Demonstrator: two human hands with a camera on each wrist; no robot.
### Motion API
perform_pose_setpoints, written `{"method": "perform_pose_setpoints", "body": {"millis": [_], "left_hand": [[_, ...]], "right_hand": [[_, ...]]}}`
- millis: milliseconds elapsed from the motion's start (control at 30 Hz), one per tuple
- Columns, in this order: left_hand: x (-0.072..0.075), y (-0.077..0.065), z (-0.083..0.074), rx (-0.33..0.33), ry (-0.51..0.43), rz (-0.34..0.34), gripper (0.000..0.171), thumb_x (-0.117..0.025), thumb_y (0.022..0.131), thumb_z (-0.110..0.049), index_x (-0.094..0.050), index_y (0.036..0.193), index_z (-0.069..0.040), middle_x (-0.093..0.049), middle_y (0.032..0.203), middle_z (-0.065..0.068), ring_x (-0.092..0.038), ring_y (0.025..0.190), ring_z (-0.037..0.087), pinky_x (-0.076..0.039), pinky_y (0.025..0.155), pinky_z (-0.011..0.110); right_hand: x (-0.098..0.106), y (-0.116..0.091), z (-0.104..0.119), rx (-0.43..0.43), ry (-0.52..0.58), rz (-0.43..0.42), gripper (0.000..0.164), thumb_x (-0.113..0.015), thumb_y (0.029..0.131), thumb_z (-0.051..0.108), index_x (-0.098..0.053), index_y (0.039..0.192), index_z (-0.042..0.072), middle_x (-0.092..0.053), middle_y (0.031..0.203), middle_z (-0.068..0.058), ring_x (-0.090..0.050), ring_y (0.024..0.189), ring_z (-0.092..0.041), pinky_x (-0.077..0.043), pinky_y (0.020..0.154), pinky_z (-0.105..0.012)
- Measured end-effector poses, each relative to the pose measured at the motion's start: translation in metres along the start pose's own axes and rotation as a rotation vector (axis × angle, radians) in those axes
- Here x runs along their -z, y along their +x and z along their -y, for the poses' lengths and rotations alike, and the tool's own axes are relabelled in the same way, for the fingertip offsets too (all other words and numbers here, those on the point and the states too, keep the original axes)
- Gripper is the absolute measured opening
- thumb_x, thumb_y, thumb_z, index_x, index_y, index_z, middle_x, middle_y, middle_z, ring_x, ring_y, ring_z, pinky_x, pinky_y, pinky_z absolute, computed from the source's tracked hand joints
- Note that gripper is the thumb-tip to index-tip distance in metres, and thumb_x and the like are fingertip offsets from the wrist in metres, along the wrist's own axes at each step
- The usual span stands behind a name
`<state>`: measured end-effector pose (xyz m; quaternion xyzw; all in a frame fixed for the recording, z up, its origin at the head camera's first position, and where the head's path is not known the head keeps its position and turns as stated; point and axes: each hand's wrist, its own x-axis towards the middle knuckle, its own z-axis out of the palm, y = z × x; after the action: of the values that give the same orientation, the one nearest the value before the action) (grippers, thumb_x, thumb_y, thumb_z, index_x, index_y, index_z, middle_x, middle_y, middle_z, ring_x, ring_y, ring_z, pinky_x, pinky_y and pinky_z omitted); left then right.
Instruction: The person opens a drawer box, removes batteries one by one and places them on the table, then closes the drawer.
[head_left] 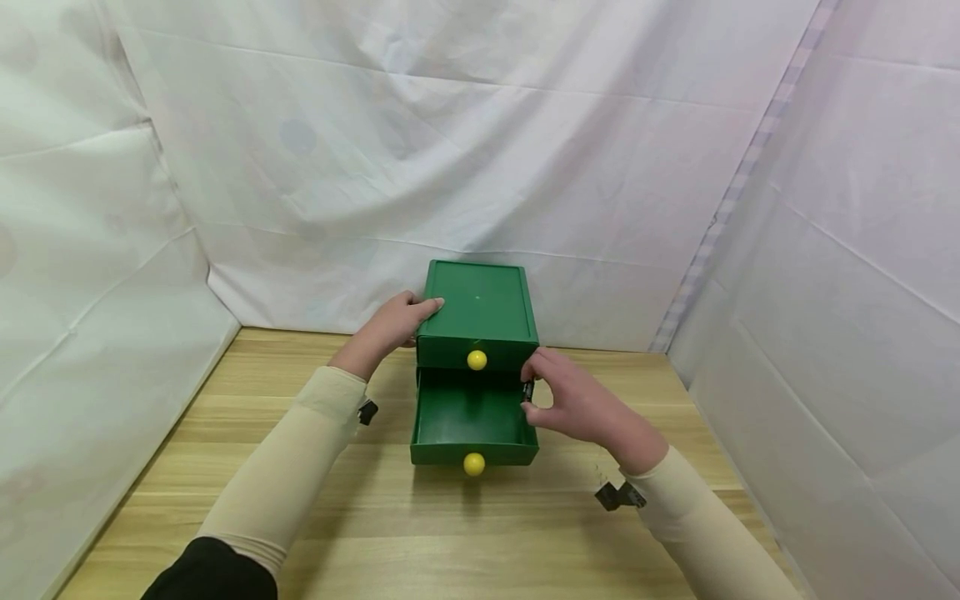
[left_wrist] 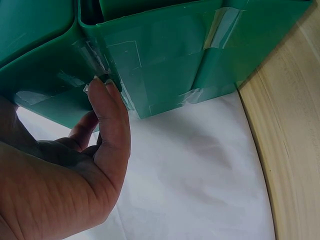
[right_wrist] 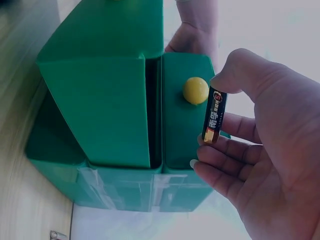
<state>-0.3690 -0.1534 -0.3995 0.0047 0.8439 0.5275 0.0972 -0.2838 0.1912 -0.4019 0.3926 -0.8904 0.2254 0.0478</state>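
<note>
One battery [right_wrist: 215, 115], black with a copper-coloured end, is pinched by its two ends between thumb and fingers of the right hand [head_left: 577, 400]. It is at the right side of the open drawer [head_left: 442, 455]; whether it is over the inside or just outside the right wall, I cannot tell. This drawer is pulled out to the near side and shows its green floor, while its far end lies in shadow, so what is back there cannot be made out. Above it, the top drawer [head_left: 442, 353] is pushed in, its inside hidden. A bottom tier [right_wrist: 55, 132] shows below the open drawer in the right wrist view, its inside hidden too. Each upper front bears a yellow knob [head_left: 474, 465]. All belong to one green box [head_left: 487, 292], with clear tape [right_wrist: 162, 187] on its sides. At its left, the left hand [head_left: 390, 327] grips it, thumb on the top and bent fingers against the left side. The box stands on a wooden table [head_left: 465, 550], near the far edge. A small silvery thing [right_wrist: 57, 235] lies on the table to the right, partly cut off. White cloth [head_left: 487, 167] hangs at the far side, left and right
</note>
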Motion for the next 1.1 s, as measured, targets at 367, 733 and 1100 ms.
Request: {"method": "perform_pose_setpoints", "body": {"millis": [367,733,1100], "left_hand": [[0.000,-0.002,-0.001,-0.007,-0.006,0.008,0.074,-0.056,0.111,-0.064,-0.049,0.151,-0.002,-0.060,0.137,0.020,-0.065,0.122,0.037,-0.057,0.106,0.056],[0.001,-0.001,-0.001,-0.007,-0.004,0.010,0.075,-0.056,0.111,-0.064,-0.049,0.152,-0.002,-0.061,0.138,0.020,-0.065,0.123,0.037,-0.057,0.107,0.056],[0.001,0.000,0.000,-0.008,-0.006,0.009,0.075,-0.057,0.110,-0.064,-0.050,0.151,-0.001,-0.060,0.138,0.020,-0.065,0.122,0.037,-0.057,0.107,0.055]], "right_hand": [[0.007,-0.005,-0.013,-0.002,0.025,-0.046,0.029,-0.084,0.093,0.009,-0.062,0.112,0.011,-0.059,0.114,0.001,-0.059,0.107,-0.018,-0.058,0.097,-0.043],[0.007,-0.006,-0.027,-0.040,0.058,-0.061,0.027,-0.082,0.096,0.009,-0.063,0.115,0.012,-0.062,0.119,-0.002,-0.064,0.114,-0.024,-0.058,0.100,-0.046],[0.004,-0.005,-0.044,-0.037,0.046,-0.110,0.026,-0.082,0.094,0.004,-0.066,0.114,0.008,-0.064,0.116,-0.006,-0.067,0.115,-0.028,-0.058,0.102,-0.052]]}}
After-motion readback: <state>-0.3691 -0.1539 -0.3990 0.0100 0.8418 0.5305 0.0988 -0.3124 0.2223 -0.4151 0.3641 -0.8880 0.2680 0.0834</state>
